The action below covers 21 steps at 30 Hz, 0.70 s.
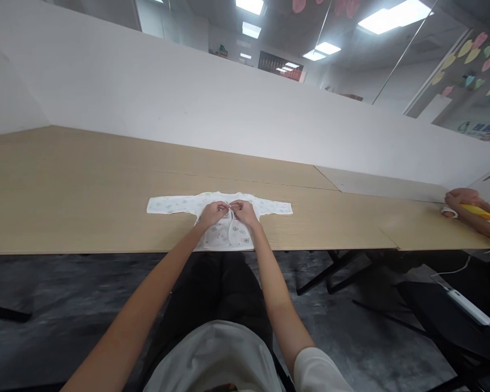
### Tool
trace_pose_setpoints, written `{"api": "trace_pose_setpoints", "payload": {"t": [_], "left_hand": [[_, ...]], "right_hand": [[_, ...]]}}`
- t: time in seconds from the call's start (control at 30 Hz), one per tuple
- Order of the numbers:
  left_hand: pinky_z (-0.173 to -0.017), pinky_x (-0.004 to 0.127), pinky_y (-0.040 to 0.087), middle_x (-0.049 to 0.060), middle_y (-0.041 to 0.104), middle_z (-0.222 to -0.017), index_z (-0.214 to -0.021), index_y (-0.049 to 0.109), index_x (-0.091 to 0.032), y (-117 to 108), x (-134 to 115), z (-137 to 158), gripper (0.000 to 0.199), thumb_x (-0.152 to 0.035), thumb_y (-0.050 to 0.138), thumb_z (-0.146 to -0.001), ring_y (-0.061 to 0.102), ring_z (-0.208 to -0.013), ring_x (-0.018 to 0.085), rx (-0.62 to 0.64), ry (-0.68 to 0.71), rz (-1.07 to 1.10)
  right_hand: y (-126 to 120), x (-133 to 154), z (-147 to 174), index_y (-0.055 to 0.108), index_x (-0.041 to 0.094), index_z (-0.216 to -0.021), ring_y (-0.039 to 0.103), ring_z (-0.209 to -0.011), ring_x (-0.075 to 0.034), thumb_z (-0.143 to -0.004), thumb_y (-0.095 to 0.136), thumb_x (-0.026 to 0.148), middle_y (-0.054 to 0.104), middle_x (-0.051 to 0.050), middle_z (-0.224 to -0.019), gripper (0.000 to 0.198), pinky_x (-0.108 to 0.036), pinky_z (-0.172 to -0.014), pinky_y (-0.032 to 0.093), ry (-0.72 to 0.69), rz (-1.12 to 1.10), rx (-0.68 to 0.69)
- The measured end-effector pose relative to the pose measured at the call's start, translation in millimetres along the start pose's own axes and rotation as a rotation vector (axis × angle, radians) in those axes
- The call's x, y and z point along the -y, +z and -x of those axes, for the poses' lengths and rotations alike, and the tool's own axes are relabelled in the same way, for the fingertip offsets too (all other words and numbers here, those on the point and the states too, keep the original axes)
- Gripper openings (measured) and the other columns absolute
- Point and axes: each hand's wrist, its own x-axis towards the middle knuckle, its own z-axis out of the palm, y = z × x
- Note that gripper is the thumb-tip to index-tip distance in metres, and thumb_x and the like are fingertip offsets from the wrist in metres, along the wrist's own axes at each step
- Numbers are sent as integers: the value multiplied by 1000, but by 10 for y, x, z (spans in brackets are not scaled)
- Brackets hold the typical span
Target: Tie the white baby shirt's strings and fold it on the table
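A small white baby shirt (pixel 220 233) with a faint print lies front up on the table, its sleeves stretched out to both sides. Its lower hem reaches the table's front edge. My left hand (pixel 214 212) rests on the upper chest, fingers pinched on the edge of the front opening. Close beside it, my right hand (pixel 244 211) pinches the shirt at the same opening, the fingertips of both hands nearly touching. A fold of cloth stands up a little below the fingers. What exactly lies between the fingertips is too small to make out.
The long wooden table (pixel 85 190) runs along a white wall (pixel 188 103) with glass above. At the far right another person's arm (pixel 473 212) leans on the table. A black chair (pixel 445 310) with a white power strip (pixel 469 306) stands at the lower right.
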Motion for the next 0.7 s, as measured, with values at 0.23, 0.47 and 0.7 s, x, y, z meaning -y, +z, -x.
{"api": "trace_pose_setpoints", "payload": {"t": [0.23, 0.47, 0.7], "left_hand": [[-74, 30, 50, 6, 72, -86, -83, 70, -18, 11, 28, -4, 23, -33, 58, -71, 66, -79, 20, -14, -4, 3], [-77, 30, 50, 7, 73, -88, -85, 73, -17, 12, 65, 7, 30, -40, 58, -73, 66, -83, 21, -25, 28, 81], [-74, 29, 50, 8, 73, -86, -81, 72, -17, 7, 26, 22, 31, -43, 59, -72, 66, -80, 21, -11, 45, 75]], "right_hand": [[6, -29, 5, 66, 17, -100, 52, -52, -8, -70, 47, 9, 61, 2, -68, 37, -20, -55, 45, -23, 39, 12], [51, -37, 4, 65, 17, -103, 57, -65, -12, -66, 51, 11, 63, 1, -74, 40, -23, -65, 48, -61, 89, -11], [76, -97, -39, 64, 17, -104, 57, -66, -13, -64, 53, 13, 62, 2, -73, 41, -23, -66, 49, 0, 76, -17]]}}
